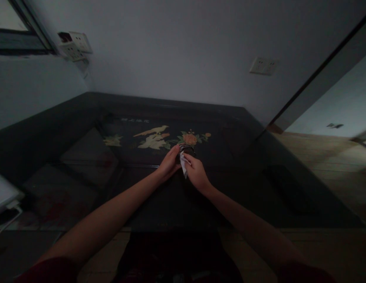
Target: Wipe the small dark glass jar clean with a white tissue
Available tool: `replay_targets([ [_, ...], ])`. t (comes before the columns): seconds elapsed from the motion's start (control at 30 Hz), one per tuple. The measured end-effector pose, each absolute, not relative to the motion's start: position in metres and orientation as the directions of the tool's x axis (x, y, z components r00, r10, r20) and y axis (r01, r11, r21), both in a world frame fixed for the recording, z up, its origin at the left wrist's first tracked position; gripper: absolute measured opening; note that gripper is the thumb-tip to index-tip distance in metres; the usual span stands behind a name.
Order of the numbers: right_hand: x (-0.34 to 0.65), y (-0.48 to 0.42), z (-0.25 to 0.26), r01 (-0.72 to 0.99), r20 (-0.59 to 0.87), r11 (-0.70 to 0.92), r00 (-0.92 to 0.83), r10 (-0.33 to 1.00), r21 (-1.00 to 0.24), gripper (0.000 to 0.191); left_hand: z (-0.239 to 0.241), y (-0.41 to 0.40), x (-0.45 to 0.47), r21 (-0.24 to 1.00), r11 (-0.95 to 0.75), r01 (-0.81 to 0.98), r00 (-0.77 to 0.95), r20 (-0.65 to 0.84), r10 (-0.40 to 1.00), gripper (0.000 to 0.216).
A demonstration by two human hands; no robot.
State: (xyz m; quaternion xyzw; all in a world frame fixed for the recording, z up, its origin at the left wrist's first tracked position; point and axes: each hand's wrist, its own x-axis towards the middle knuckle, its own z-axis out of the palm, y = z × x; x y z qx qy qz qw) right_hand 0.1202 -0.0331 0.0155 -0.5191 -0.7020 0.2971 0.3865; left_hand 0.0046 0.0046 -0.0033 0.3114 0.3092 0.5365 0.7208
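Observation:
Close together over the middle of the dark table, my two hands meet around a small dark, shiny object with a curved rim (187, 149). My left hand (170, 162) wraps it from the left side. Pinched in my right hand (197, 171) is a white tissue (183, 165), which touches the dark object and hangs down between my hands. The fingers cover much of the object, and in the dim light its kind cannot be made out. Just beyond my hands lies a bird and flower picture (153, 140) on the tabletop.
The glossy dark table (230, 188) meets the wall at the back. A white device (6, 192) with a cable stands at the left edge, and a dark flat object (285, 188) lies at the right. Sockets (263, 66) are on the wall.

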Motion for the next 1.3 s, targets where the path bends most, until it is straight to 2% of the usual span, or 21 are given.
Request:
replay_targets([
  [0.1, 0.119, -0.029, 0.010, 0.367, 0.218, 0.230, -0.074, 0.973, -0.902, 0.042, -0.007, 0.006, 0.006, 0.777, 0.195, -0.598, 0.222, -0.074, 0.972, 0.028],
  [0.17, 0.118, -0.031, 0.010, 0.412, 0.238, 0.261, -0.107, 0.965, -0.873, 0.042, -0.008, 0.007, 0.006, 0.776, 0.191, -0.601, 0.219, -0.070, 0.973, 0.027],
  [0.23, 0.118, -0.034, 0.013, 0.556, 0.261, 0.334, -0.208, 0.943, -0.761, 0.044, -0.007, 0.007, 0.006, 0.768, 0.206, -0.607, 0.224, -0.083, 0.971, 0.028],
  [0.33, 0.118, -0.041, 0.021, 0.764, 0.223, 0.414, -0.349, 0.910, -0.495, 0.045, -0.003, 0.006, 0.005, 0.746, 0.241, -0.621, 0.234, -0.117, 0.965, 0.030],
  [0.4, 0.119, -0.044, 0.027, 0.835, 0.181, 0.448, -0.411, 0.894, -0.319, 0.044, 0.000, 0.007, 0.005, 0.728, 0.268, -0.631, 0.245, -0.140, 0.959, 0.029],
  [0.5, 0.122, -0.044, 0.037, 0.852, 0.131, 0.512, -0.499, 0.857, -0.103, 0.040, 0.002, 0.008, 0.004, 0.691, 0.310, -0.653, 0.270, -0.170, 0.948, 0.031],
  [0.6, 0.127, -0.041, 0.044, 0.831, 0.100, 0.556, -0.555, 0.826, 0.013, 0.033, 0.001, 0.008, 0.005, 0.669, 0.332, -0.665, 0.289, -0.179, 0.940, 0.031],
  [0.73, 0.132, -0.037, 0.047, 0.810, 0.071, 0.585, -0.586, 0.807, 0.040, 0.029, 0.001, 0.007, 0.006, 0.695, 0.318, -0.645, 0.287, -0.166, 0.944, 0.030],
  [0.83, 0.132, -0.038, 0.045, 0.848, 0.086, 0.529, -0.524, 0.847, -0.040, 0.031, 0.002, 0.005, 0.006, 0.737, 0.296, -0.607, 0.279, -0.151, 0.948, 0.029],
  [0.9, 0.130, -0.038, 0.041, 0.870, 0.110, 0.459, -0.445, 0.889, -0.180, 0.033, 0.001, 0.004, 0.005, 0.765, 0.275, -0.583, 0.264, -0.142, 0.954, 0.028],
  [0.97, 0.128, -0.035, 0.035, 0.836, 0.154, 0.392, -0.361, 0.920, -0.385, 0.035, 0.001, 0.003, 0.004, 0.785, 0.259, -0.563, 0.248, -0.139, 0.959, 0.029],
  [1.03, 0.127, -0.031, 0.026, 0.710, 0.209, 0.334, -0.261, 0.942, -0.620, 0.037, 0.000, 0.002, 0.004, 0.793, 0.254, -0.553, 0.237, -0.142, 0.961, 0.030],
  [1.1, 0.126, -0.025, 0.017, 0.488, 0.225, 0.266, -0.143, 0.964, -0.832, 0.038, 0.000, 0.002, 0.005, 0.793, 0.246, -0.557, 0.227, -0.139, 0.964, 0.029],
  [1.13, 0.126, -0.022, 0.013, 0.368, 0.213, 0.237, -0.107, 0.971, -0.899, 0.039, 0.000, 0.002, 0.005, 0.791, 0.242, -0.562, 0.222, -0.137, 0.965, 0.029],
  [1.2, 0.125, -0.019, 0.008, 0.187, 0.189, 0.198, -0.065, 0.980, -0.962, 0.039, 0.001, 0.001, 0.006, 0.788, 0.235, -0.569, 0.213, -0.135, 0.968, 0.027],
  [1.23, 0.125, -0.018, 0.007, 0.154, 0.187, 0.194, -0.061, 0.980, -0.969, 0.040, 0.001, 0.001, 0.007, 0.788, 0.234, -0.570, 0.209, -0.136, 0.968, 0.027],
  [1.3, 0.125, -0.020, 0.010, 0.219, 0.206, 0.220, -0.081, 0.975, -0.951, 0.039, 0.001, 0.001, 0.007, 0.789, 0.230, -0.570, 0.204, -0.135, 0.970, 0.025],
])
